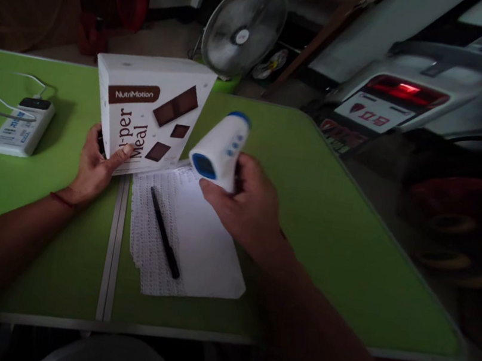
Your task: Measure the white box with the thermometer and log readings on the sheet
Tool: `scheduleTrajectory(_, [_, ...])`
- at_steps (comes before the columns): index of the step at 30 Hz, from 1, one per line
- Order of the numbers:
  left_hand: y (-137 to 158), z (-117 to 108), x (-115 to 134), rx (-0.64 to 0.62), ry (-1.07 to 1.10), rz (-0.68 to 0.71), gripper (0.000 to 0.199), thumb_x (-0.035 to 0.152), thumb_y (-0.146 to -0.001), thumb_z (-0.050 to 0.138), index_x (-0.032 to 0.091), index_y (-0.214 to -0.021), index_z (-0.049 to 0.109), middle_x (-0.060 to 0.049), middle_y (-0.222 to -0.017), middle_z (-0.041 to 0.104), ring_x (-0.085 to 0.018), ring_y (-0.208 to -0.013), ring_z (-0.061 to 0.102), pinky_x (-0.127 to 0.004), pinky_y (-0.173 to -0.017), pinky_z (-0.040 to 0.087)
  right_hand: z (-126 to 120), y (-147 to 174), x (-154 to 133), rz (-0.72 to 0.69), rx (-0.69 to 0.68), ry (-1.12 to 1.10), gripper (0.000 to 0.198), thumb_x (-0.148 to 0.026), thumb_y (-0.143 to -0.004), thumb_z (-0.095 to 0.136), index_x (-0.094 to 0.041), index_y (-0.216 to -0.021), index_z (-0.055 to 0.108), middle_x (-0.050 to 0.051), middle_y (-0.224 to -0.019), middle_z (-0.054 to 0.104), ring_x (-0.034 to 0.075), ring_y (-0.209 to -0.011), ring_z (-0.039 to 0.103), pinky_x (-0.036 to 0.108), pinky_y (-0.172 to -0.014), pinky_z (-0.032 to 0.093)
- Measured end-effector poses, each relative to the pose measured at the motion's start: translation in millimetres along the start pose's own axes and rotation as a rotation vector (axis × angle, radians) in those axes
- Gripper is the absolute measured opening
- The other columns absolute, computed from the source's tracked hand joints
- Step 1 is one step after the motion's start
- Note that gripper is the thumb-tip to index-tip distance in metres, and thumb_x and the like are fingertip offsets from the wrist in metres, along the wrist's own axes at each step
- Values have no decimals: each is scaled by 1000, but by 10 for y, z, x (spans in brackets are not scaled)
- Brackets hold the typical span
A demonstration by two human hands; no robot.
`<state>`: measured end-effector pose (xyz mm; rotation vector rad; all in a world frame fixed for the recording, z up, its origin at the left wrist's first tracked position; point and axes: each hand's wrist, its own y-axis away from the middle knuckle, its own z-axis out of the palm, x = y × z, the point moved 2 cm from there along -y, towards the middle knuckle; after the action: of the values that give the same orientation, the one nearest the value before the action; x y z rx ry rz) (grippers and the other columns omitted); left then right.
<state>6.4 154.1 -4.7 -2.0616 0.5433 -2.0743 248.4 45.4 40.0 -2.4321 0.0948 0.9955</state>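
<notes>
My left hand (pixel 97 162) is closed on the lower left corner of a white cardboard box (pixel 131 128) marked NutriMotion, thumb on its front. The box stands tilted above the green table, with pictures of brown bars on its face. In my right hand (pixel 251 203) is a white and blue infrared thermometer (pixel 223 147), its small screen turned toward me. My fingers wrap round its handle, partly hidden. Below and between both hands lies a sheet of paper (pixel 207 254) with dense handwriting on its left part. A black pen (pixel 165 232) rests across the sheet.
On the left of the green table (pixel 328 266) sits a white power adapter (pixel 22 127) with a cable plugged in. Behind the table are a round fan (pixel 244 27) and a red object (pixel 132 1). At the right stands a scooter (pixel 412 91) with a red tail light.
</notes>
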Motion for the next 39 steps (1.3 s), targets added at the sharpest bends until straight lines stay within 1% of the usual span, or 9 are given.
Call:
scheduleTrajectory(3, [87,47,139,-20,39,3,63,65,-81,75,20,-120,53,-13,-123,66,-37,-118,62,-59,-104,51,-19,171,-220,-56,4,-491,30,-54,-82,64,-27,-90,55,0,-71,57,19,-64,55,36,-60,48])
scheduleTrajectory(6, [155,95,291,-201,-20,37,59,65,-88,68,21,-125,57,-11,-125,68,-37,-126,59,-62,-114,44,59,330,-399,37,-220,-823,42,-67,-83,64,-27,-86,54,-2,-66,51,14,-54,45,31,-46,41])
scheduleTrajectory(8, [187,108,354,-276,-89,77,56,66,-91,64,24,-128,59,-10,-123,69,-36,-132,55,-62,-121,36,111,389,-449,69,-298,-917,44,-68,-81,67,-27,-88,56,-3,-64,49,14,-52,44,29,-43,39])
scheduleTrajectory(11, [217,112,346,-297,-104,39,58,68,-90,64,25,-128,59,-11,-126,68,-37,-130,57,-62,-117,42,168,409,-422,86,-319,-940,41,-63,-81,71,-26,-92,58,-3,-64,49,14,-55,49,30,-47,43])
scheduleTrajectory(15, [241,117,305,-335,-133,-38,60,67,-88,67,20,-124,56,-15,-121,68,-38,-113,65,-63,-96,56,201,404,-357,108,-364,-959,36,-58,-84,71,-24,-90,60,-2,-68,57,14,-57,53,31,-51,47])
scheduleTrajectory(20, [238,114,367,-372,-214,-8,55,63,-90,66,18,-120,55,-15,-113,69,-38,-117,63,-61,-95,56,202,406,-349,121,-332,-935,31,-52,-88,69,-22,-86,61,0,-71,62,14,-61,56,31,-55,50])
scheduleTrajectory(25, [252,140,306,-368,-112,-72,58,64,-87,70,16,-118,57,-17,-116,69,-35,-105,67,-55,-85,61,216,387,-358,122,-312,-893,37,-57,-85,69,-22,-80,59,0,-66,63,14,-56,55,30,-52,49])
scheduleTrajectory(31, [264,157,217,-331,-76,-68,62,63,-84,74,16,-119,58,-16,-118,68,-34,-104,66,-54,-87,59,212,391,-357,128,-310,-887,32,-52,-85,72,-22,-85,61,0,-70,65,14,-59,58,30,-53,51])
scheduleTrajectory(39, [267,179,362,-343,-116,-147,67,68,-83,70,14,-120,56,-18,-120,66,-36,-109,63,-56,-93,56,214,384,-395,112,-301,-949,32,-51,-87,72,-22,-80,62,1,-69,65,13,-57,57,29,-53,48])
